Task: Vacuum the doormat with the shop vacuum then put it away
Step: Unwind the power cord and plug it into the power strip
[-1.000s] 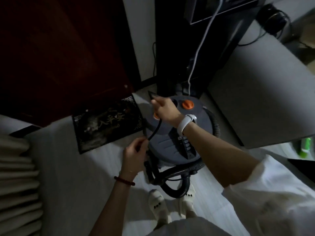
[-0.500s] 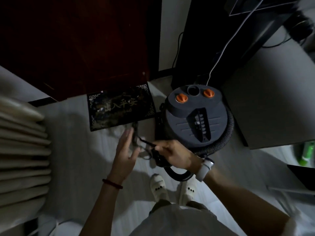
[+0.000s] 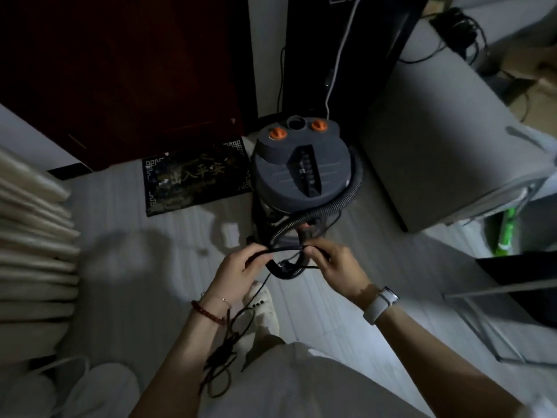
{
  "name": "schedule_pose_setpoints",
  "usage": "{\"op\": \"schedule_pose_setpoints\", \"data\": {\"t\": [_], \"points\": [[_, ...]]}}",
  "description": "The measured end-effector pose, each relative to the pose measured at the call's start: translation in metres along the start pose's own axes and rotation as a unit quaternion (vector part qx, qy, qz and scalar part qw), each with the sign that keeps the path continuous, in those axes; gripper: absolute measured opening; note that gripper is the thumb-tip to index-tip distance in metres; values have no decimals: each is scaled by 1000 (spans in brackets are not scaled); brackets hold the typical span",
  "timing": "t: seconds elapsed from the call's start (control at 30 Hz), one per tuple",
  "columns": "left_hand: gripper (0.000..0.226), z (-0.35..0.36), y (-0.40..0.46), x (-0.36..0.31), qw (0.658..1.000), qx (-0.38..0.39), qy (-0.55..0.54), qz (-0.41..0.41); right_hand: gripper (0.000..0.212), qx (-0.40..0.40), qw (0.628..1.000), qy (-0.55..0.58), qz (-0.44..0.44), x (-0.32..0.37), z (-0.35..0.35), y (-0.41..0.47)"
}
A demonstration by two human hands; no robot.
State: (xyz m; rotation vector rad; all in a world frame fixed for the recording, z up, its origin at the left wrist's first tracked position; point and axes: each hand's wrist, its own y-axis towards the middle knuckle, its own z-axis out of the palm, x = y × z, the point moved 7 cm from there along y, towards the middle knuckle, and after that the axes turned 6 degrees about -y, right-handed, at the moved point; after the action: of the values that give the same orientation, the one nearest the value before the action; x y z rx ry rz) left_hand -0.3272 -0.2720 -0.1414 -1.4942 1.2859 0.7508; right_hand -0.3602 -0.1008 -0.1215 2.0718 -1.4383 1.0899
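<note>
The grey shop vacuum (image 3: 301,173) with two orange knobs stands on the floor ahead of me, its ribbed hose (image 3: 340,200) curling round its right side and front. The dark doormat (image 3: 196,179) with pale characters lies left of it by the door. A stretch of the black power cord (image 3: 283,248) runs between my hands. My left hand (image 3: 238,270) grips one end and my right hand (image 3: 334,267) pinches the other. Loops of cord (image 3: 223,357) hang from my left hand over my lap.
A dark red door (image 3: 120,70) stands behind the mat. A grey cabinet (image 3: 437,146) is right of the vacuum, with a green bottle (image 3: 506,233) beside it. A ribbed pale object (image 3: 33,251) fills the left. A white scrap (image 3: 230,233) lies on the floor.
Both hands have pulled back toward me from the vacuum and mat. They now hold the cord stretched between them, with more loops hanging from the left hand.
</note>
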Motion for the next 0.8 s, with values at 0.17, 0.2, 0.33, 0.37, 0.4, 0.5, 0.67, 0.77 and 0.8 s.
{"op": "schedule_pose_setpoints", "data": {"t": [0.17, 0.2, 0.33, 0.37, 0.4, 0.5, 0.67, 0.77, 0.8], "points": [[17, 80, -30, -39, 997, -5, -68, 34, 20, -52, 995, -18, 88, -63, -29, -105], [19, 91, -31, -45, 995, -15, -96, 34, 20, -63, 991, -16, 113, -75, -37, -120], [23, 129, -24, -57, 985, -36, -171, 4, 22, -147, 975, -13, 167, -113, -70, -164], [24, 139, -21, -60, 986, -19, -164, -1, 21, -177, 970, -13, 168, -119, -80, -169], [23, 150, -17, -65, 988, 6, -157, -3, 21, -202, 965, -17, 167, -123, -90, -170], [19, 180, 4, -82, 991, 83, -108, 12, 28, -226, 962, -38, 148, -131, -118, -156], [22, 221, 78, -104, 993, 92, -67, 40, 27, -220, 966, -71, 117, -154, -165, -89], [25, 231, 146, -89, 992, 25, -120, -15, 23, -172, 973, -61, 141, -196, -176, -35], [27, 233, 170, -83, 990, 6, -136, -34, 22, -146, 974, -60, 161, -214, -177, -17]]}}
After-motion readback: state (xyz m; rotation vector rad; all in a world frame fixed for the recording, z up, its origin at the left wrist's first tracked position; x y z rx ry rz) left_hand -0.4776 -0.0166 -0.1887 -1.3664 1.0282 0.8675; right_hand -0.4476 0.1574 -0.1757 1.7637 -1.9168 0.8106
